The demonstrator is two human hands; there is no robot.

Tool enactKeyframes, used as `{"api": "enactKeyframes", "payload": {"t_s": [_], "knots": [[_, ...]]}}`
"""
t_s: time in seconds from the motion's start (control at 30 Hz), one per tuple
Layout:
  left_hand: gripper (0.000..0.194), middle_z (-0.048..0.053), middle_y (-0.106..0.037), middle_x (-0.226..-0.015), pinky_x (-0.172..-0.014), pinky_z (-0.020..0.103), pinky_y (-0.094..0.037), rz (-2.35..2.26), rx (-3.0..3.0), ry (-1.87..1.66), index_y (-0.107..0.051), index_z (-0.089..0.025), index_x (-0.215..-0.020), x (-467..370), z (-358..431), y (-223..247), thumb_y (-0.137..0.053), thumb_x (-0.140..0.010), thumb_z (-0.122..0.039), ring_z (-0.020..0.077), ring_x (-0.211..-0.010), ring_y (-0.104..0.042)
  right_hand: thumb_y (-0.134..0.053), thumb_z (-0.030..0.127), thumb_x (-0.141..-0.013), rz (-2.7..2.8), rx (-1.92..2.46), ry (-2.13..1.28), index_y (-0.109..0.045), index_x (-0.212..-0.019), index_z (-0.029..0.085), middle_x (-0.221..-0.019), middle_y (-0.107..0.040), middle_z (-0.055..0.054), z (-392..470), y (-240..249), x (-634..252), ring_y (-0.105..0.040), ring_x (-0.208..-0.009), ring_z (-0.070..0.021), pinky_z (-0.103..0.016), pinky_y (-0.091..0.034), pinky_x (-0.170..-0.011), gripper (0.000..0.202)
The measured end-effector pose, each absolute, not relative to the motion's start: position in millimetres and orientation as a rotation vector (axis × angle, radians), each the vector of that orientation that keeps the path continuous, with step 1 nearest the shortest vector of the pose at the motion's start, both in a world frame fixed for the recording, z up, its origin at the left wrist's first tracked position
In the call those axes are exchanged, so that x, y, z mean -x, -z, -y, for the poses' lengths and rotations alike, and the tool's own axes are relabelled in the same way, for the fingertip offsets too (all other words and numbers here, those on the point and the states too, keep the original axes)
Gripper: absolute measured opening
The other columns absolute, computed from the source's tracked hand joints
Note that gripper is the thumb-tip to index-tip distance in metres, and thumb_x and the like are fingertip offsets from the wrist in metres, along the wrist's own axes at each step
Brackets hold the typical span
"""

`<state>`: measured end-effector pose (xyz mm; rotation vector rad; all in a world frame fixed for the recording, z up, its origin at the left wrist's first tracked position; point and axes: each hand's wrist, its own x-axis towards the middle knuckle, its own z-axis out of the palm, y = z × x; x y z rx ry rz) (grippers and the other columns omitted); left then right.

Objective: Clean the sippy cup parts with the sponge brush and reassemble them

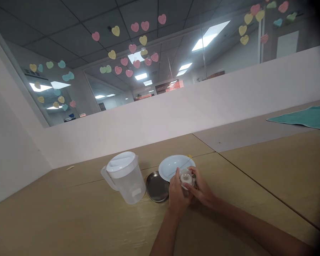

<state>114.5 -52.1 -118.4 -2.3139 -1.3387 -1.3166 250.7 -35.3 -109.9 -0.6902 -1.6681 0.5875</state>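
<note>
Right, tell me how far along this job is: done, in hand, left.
Looks done: the jug stands upright with its white lid on.
In hand: the left hand and right hand hold a small clear-and-white item.
Left: that item isn't set down; the pale bowl and dark metal dish sit nearby, but whether they need anything more, I can't tell.

Bowl (173, 167) right of pitcher (130, 183)
</note>
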Motion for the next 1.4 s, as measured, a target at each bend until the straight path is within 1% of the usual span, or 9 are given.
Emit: {"api": "enactKeyframes", "payload": {"t_s": [0.33,0.57,0.7,0.77,0.87,0.97,1.13,1.27,1.4], "knots": [[0.084,0.021,-0.048,-0.126,-0.093,0.039,-0.045,1.278,2.244,1.312,-0.013,-0.006,-0.14,-119.8,52.0,120.1,-0.059,-0.076,-0.035,0.0268,-0.114,-0.049,-0.046,0.043,-0.084,1.587,0.794,-0.713,-0.038,-0.114,0.021,-0.103,-0.058,-0.006,39.0,101.8,-248.0,-0.058,-0.092,-0.0185,-0.032,-0.049,-0.08,0.038],[0.081,0.019,-0.053,-0.119,-0.086,0.04,-0.048,1.252,2.263,1.279,-0.021,-0.008,-0.137,-120.8,53.9,113.2,-0.061,-0.073,-0.039,0.0261,-0.103,-0.055,-0.049,0.036,-0.083,1.673,0.668,-0.302,-0.038,-0.123,0.021,-0.125,-0.05,-0.012,41.4,102.4,-258.4,-0.047,-0.116,-0.0246,-0.042,-0.04,-0.097,0.044],[0.075,0.018,-0.057,-0.112,-0.083,0.038,-0.048,1.261,2.195,1.252,-0.029,-0.009,-0.134,-123.4,56.8,109.1,-0.059,-0.074,-0.044,0.0255,-0.098,-0.057,-0.048,0.033,-0.084,1.487,0.663,-0.245,-0.039,-0.125,0.021,-0.134,-0.041,-0.012,38.2,95.9,-265.3,-0.039,-0.124,-0.0253,-0.045,-0.034,-0.103,0.044],[0.074,0.017,-0.059,-0.108,-0.081,0.038,-0.049,1.257,2.165,1.236,-0.032,-0.01,-0.133,-124.0,57.7,108.0,-0.059,-0.074,-0.046,0.0257,-0.097,-0.058,-0.05,0.033,-0.083,1.394,0.75,-0.275,-0.039,-0.126,0.021,-0.135,-0.041,-0.011,31.7,93.4,-267.0,-0.042,-0.121,-0.0247,-0.044,-0.037,-0.1,0.046],[0.074,0.017,-0.06,-0.107,-0.082,0.039,-0.048,1.249,2.154,1.212,-0.033,-0.009,-0.132,-123.3,57.4,108.0,-0.058,-0.074,-0.047,0.0263,-0.096,-0.057,-0.054,0.032,-0.079,1.402,0.783,-0.432,-0.044,-0.122,0.023,-0.132,-0.044,-0.009,15.6,95.9,-268.4,-0.054,-0.104,-0.0204,-0.04,-0.046,-0.091,0.045],[0.074,0.017,-0.06,-0.105,-0.082,0.041,-0.047,1.246,2.164,1.197,-0.033,-0.008,-0.132,-121.6,55.7,108.9,-0.058,-0.074,-0.047,0.0269,-0.096,-0.056,-0.056,0.027,-0.075,1.488,0.743,-0.613,-0.051,-0.113,0.021,-0.124,-0.051,-0.008,-1.9,104.2,-270.8,-0.058,-0.09,-0.0162,-0.036,-0.049,-0.085,0.039],[0.074,0.017,-0.06,-0.104,-0.082,0.042,-0.047,1.229,2.151,1.179,-0.034,-0.009,-0.132,-119.3,54.8,108.3,-0.057,-0.074,-0.049,0.027,-0.096,-0.056,-0.051,0.026,-0.076,1.611,0.646,-0.795,-0.06,-0.102,0.021,-0.133,-0.043,-0.008,-16.6,114.2,-276.0,-0.059,-0.092,-0.0164,-0.036,-0.049,-0.084,0.028],[0.078,0.017,-0.06,-0.106,-0.085,0.043,-0.046,1.178,2.136,1.15,-0.035,-0.009,-0.132,-116.7,55.8,105.6,-0.058,-0.073,-0.054,0.0273,-0.097,-0.056,-0.047,0.035,-0.082,1.66,0.626,-0.85,-0.058,-0.11,0.023,-0.142,-0.031,-0.008,-13.8,110.2,-276.5,-0.059,-0.091,-0.0164,-0.037,-0.05,-0.085,0.032],[0.082,0.018,-0.058,-0.11,-0.087,0.044,-0.045,1.145,2.142,1.123,-0.034,-0.008,-0.132,-113.7,55.6,105.7,-0.056,-0.072,-0.059,0.0278,-0.099,-0.055,-0.044,0.042,-0.085,1.662,0.657,-0.779,-0.053,-0.119,0.025,-0.141,-0.033,-0.008,-10.2,105.2,-274.6,-0.057,-0.099,-0.0194,-0.039,-0.048,-0.088,0.04]]}}
